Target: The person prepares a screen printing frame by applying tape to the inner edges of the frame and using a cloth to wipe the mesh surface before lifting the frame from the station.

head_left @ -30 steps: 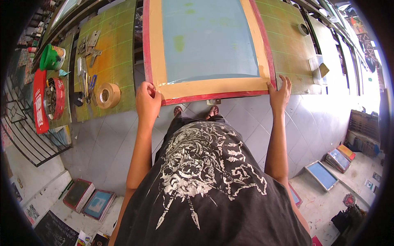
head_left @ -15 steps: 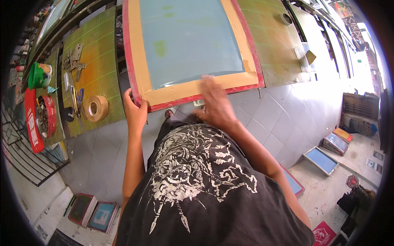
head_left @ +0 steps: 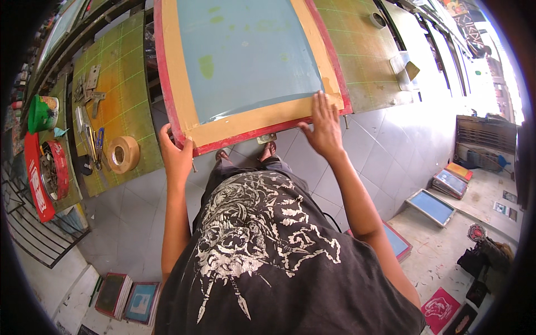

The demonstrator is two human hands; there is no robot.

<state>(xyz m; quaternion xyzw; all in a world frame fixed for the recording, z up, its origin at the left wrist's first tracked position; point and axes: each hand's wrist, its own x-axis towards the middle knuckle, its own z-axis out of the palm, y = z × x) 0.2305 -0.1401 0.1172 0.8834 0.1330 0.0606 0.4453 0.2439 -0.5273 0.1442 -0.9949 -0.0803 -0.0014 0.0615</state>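
Observation:
A screen [head_left: 245,56] with blue-grey mesh, tan tape borders and a red frame lies on the bench before me. My left hand [head_left: 176,148] grips its near left corner, thumb at the edge and fingers curled round the side. My right hand [head_left: 325,125] rests open on the near tape strip toward the right corner, fingertips at the mesh's edge. Left of the screen sit a tan tape roll [head_left: 132,151], metal tools [head_left: 88,134], a green container [head_left: 43,111] and a red round tin [head_left: 58,181].
Green platens [head_left: 349,78] flank the screen, one carrying a plastic container [head_left: 403,70]. Below are a tiled floor [head_left: 368,145] and my sandalled feet. Framed screens [head_left: 430,206] lie on a low ledge at the right, others [head_left: 111,296] at lower left. A metal grille [head_left: 28,229] stands left.
My right hand left the right corner, passed in a blur over the middle of the near strip and now lies flat farther right. The view has shifted, moving the screen leftward in it.

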